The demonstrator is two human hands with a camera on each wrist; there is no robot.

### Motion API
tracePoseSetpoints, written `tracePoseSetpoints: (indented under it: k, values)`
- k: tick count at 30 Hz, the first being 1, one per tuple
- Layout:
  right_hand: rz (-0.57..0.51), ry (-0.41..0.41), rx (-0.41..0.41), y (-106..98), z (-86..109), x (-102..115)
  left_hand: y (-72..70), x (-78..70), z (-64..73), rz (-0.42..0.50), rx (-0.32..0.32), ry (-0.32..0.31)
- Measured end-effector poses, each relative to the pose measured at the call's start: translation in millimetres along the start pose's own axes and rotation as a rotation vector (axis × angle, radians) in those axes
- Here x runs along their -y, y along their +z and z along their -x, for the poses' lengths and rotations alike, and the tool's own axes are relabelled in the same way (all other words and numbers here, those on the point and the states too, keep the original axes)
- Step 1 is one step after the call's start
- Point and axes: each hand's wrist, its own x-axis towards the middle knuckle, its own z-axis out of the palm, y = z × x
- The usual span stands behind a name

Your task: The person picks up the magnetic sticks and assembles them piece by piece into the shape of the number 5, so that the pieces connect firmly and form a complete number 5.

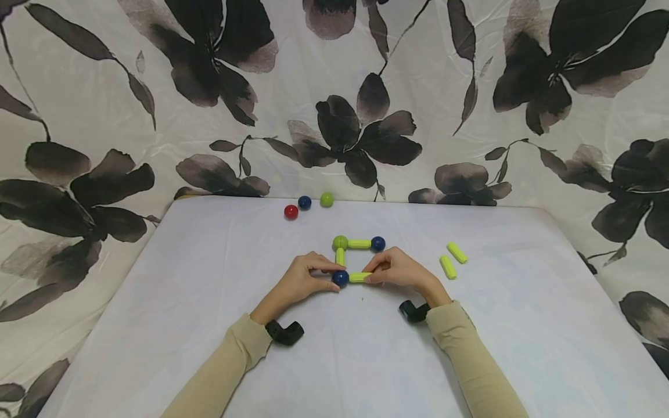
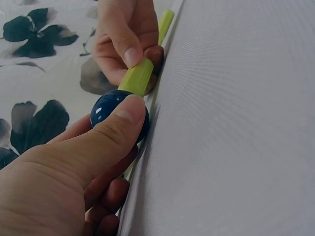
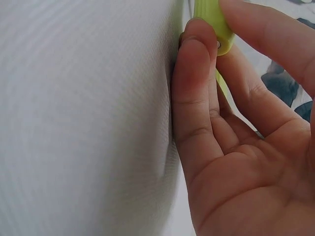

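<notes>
Between thumb and fingers my left hand [image 1: 305, 276] pinches a blue ball [image 1: 340, 278], seen large in the left wrist view. My right hand [image 1: 399, 269] pinches a yellow-green rod [image 1: 358, 278], whose left end meets that ball. From the same ball a second yellow-green rod [image 1: 341, 256] runs away to a green ball [image 1: 340, 242]. A third rod [image 1: 359, 244] links the green ball to another blue ball [image 1: 378, 244], so the pieces form three sides of a square. In the right wrist view the free end of the held rod [image 3: 216, 24] shows beside the fingertips.
Two loose yellow-green rods [image 1: 448, 267] lie to the right of the right hand. Near the back edge sit a red ball [image 1: 291, 212], a blue ball [image 1: 305, 202] and a green ball [image 1: 326, 200]. A flower-patterned cloth [image 1: 292, 75] hangs behind the white table [image 1: 209, 244].
</notes>
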Motion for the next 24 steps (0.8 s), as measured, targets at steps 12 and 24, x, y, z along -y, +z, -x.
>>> tracePoseSetpoints:
  k: [12, 24]
  values:
    - [0.001, 0.014, 0.015, -0.4, 0.1, -1.0, 0.7, 2.2, -0.2, -0.008, -0.006, 0.001]
    - [0.024, -0.005, 0.056, -1.3, 0.5, 1.5, 0.9, 2.7, -0.8, -0.017, -0.003, -0.012]
